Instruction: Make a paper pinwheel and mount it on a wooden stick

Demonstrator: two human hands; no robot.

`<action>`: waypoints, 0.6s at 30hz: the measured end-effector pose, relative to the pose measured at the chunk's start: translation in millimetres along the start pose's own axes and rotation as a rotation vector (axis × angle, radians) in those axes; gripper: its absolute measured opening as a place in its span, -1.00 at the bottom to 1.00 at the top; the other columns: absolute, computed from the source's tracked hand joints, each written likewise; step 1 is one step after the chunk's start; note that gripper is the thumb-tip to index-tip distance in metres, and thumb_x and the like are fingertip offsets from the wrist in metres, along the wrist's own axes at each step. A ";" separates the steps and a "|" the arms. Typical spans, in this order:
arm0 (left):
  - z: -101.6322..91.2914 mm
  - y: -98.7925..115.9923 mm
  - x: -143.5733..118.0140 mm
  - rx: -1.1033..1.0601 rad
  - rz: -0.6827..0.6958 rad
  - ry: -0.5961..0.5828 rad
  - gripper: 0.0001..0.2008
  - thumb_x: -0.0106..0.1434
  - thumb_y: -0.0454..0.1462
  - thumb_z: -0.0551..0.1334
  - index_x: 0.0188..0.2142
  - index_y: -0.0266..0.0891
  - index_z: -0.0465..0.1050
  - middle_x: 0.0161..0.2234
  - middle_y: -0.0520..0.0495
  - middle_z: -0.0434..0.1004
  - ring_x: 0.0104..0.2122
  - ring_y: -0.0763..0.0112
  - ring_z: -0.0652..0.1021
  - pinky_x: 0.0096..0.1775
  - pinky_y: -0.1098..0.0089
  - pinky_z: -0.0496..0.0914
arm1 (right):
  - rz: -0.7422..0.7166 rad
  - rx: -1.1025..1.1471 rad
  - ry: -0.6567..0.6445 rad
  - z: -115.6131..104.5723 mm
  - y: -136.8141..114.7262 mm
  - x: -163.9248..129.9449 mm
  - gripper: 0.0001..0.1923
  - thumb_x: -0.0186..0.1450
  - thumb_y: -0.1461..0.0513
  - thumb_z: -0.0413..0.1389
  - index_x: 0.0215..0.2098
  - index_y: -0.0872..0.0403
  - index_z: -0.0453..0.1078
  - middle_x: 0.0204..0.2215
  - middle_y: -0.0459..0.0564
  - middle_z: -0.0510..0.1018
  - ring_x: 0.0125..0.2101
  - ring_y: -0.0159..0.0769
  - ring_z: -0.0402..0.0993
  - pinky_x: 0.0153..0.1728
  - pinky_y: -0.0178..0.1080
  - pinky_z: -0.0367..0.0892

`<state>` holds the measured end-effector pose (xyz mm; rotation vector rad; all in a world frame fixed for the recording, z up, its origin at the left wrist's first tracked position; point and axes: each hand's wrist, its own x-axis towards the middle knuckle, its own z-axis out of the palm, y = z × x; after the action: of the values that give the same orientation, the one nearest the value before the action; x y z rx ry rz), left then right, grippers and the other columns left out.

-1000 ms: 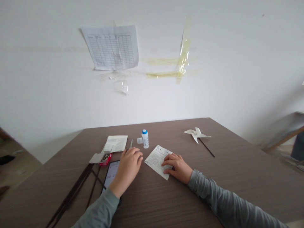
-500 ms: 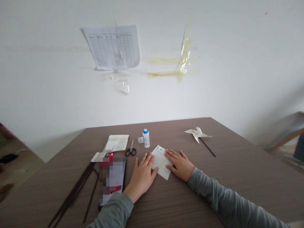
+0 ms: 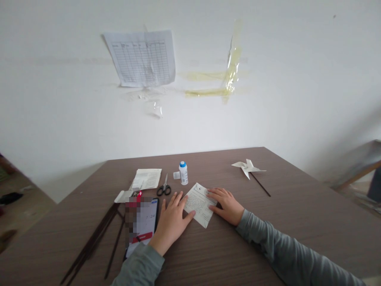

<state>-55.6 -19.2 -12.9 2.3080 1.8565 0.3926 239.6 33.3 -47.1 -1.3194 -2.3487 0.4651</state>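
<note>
A square sheet of printed paper lies flat on the table, one corner toward me. My left hand rests at its left edge, fingers spread, the thumb near the paper's lower left side. On the right edge lie the outstretched fingers of my right hand. Neither hand grips anything. Just beyond the paper stands a white glue bottle with a blue top, and black-handled scissors lie left of it. Beside my left wrist is a phone with a lit screen, partly blurred.
A paper pinwheel on a dark stick lies at the back right of the brown table. Several dark sticks lie at the left, near a stack of papers. The wall behind carries a taped printed sheet.
The paper has shifted slightly left and turned a little. My left hand has moved left and slightly down, exposing more of the paper. My right hand stays nearly in place.
</note>
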 end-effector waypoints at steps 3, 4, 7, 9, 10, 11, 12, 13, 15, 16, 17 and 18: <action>-7.4 -1.9 -1.5 0.022 -0.027 0.014 -0.42 0.67 -0.13 0.48 0.60 -0.10 0.74 0.73 -0.46 0.56 0.77 -0.48 0.47 0.73 -0.59 0.33 | -0.082 0.070 0.064 -2.7 13.4 14.3 -0.43 0.64 0.17 0.45 0.58 -0.07 0.75 0.63 0.31 0.70 0.65 0.30 0.60 0.71 0.46 0.47; -10.1 -2.9 -2.0 0.035 -0.036 0.014 -0.43 0.67 -0.14 0.48 0.59 -0.11 0.75 0.73 -0.46 0.57 0.76 -0.48 0.49 0.72 -0.58 0.35 | -0.116 0.089 0.076 -4.2 17.9 21.2 -0.43 0.64 0.18 0.44 0.58 -0.07 0.75 0.65 0.31 0.69 0.65 0.29 0.60 0.72 0.45 0.45; -18.5 -6.4 -3.0 0.088 -0.073 0.013 -0.45 0.68 -0.15 0.46 0.57 -0.10 0.76 0.72 -0.43 0.58 0.74 -0.45 0.52 0.70 -0.52 0.42 | -0.206 0.152 0.124 -8.8 29.2 48.2 -0.45 0.64 0.23 0.40 0.56 -0.12 0.78 0.67 0.26 0.66 0.65 0.27 0.57 0.74 0.46 0.40; -24.4 -8.8 -2.9 0.121 -0.100 0.012 -0.47 0.70 -0.15 0.43 0.57 -0.09 0.77 0.72 -0.39 0.59 0.75 -0.40 0.52 0.70 -0.47 0.44 | -0.265 0.192 0.132 -10.7 32.9 69.9 -0.41 0.60 0.28 0.43 0.54 -0.17 0.80 0.68 0.22 0.64 0.65 0.27 0.56 0.74 0.45 0.40; -27.4 -10.0 -2.7 0.134 -0.113 0.008 -0.47 0.71 -0.15 0.40 0.57 -0.09 0.77 0.72 -0.38 0.59 0.75 -0.38 0.51 0.70 -0.45 0.45 | -0.292 0.208 0.126 -11.0 33.2 81.1 -0.39 0.58 0.30 0.43 0.54 -0.20 0.80 0.70 0.20 0.63 0.65 0.26 0.56 0.74 0.45 0.41; -30.2 -11.2 -2.2 0.147 -0.125 0.002 -0.47 0.73 -0.16 0.38 0.58 -0.10 0.76 0.73 -0.37 0.58 0.76 -0.36 0.50 0.71 -0.44 0.44 | -0.314 0.217 0.110 -11.0 32.4 92.2 -0.36 0.58 0.31 0.42 0.55 -0.22 0.79 0.72 0.19 0.60 0.66 0.26 0.55 0.73 0.45 0.41; -32.8 -12.3 -1.8 0.159 -0.138 -0.007 -0.47 0.74 -0.16 0.37 0.58 -0.11 0.76 0.73 -0.37 0.58 0.77 -0.34 0.49 0.72 -0.44 0.42 | -0.328 0.220 0.095 -10.6 30.7 103.0 -0.34 0.58 0.32 0.41 0.57 -0.23 0.78 0.74 0.19 0.56 0.67 0.26 0.52 0.74 0.45 0.39; -35.0 -13.4 -1.3 0.170 -0.150 -0.015 -0.47 0.74 -0.16 0.36 0.59 -0.11 0.75 0.74 -0.37 0.57 0.77 -0.33 0.48 0.73 -0.44 0.40 | -0.331 0.220 0.093 -10.0 28.4 113.1 -0.33 0.58 0.33 0.41 0.58 -0.23 0.78 0.75 0.20 0.55 0.67 0.27 0.51 0.75 0.46 0.37; -37.9 -15.3 -0.7 0.185 -0.166 -0.032 -0.46 0.74 -0.18 0.36 0.60 -0.09 0.75 0.73 -0.35 0.58 0.77 -0.32 0.48 0.75 -0.44 0.36 | -0.323 0.229 0.086 -8.7 23.0 130.7 -0.28 0.54 0.35 0.42 0.58 -0.27 0.78 0.75 0.16 0.55 0.67 0.26 0.51 0.76 0.46 0.35; -38.5 -16.2 -0.6 0.186 -0.169 -0.039 -0.46 0.74 -0.18 0.36 0.61 -0.08 0.74 0.72 -0.35 0.60 0.77 -0.31 0.50 0.75 -0.44 0.35 | -0.323 0.242 0.056 -8.2 20.4 138.0 -0.27 0.54 0.35 0.42 0.59 -0.29 0.77 0.75 0.15 0.54 0.66 0.26 0.52 0.76 0.46 0.35; -38.6 -17.0 -0.7 0.181 -0.168 -0.047 -0.45 0.74 -0.18 0.36 0.62 -0.08 0.74 0.71 -0.35 0.61 0.76 -0.30 0.52 0.75 -0.43 0.35 | -0.325 0.256 0.013 -7.7 18.0 144.3 -0.25 0.53 0.34 0.44 0.61 -0.31 0.76 0.76 0.13 0.53 0.66 0.26 0.52 0.76 0.44 0.35; -38.4 -17.9 -0.8 0.173 -0.161 -0.055 -0.44 0.74 -0.18 0.35 0.62 -0.09 0.73 0.70 -0.37 0.62 0.74 -0.29 0.54 0.75 -0.42 0.36 | -0.313 0.280 0.006 -7.0 16.0 149.6 -0.25 0.50 0.34 0.45 0.58 -0.33 0.78 0.75 0.12 0.54 0.65 0.28 0.53 0.76 0.44 0.34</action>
<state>-83.8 -17.7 18.6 2.2249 2.1056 0.1514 184.2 170.9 -21.3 -0.8102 -2.3253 0.6585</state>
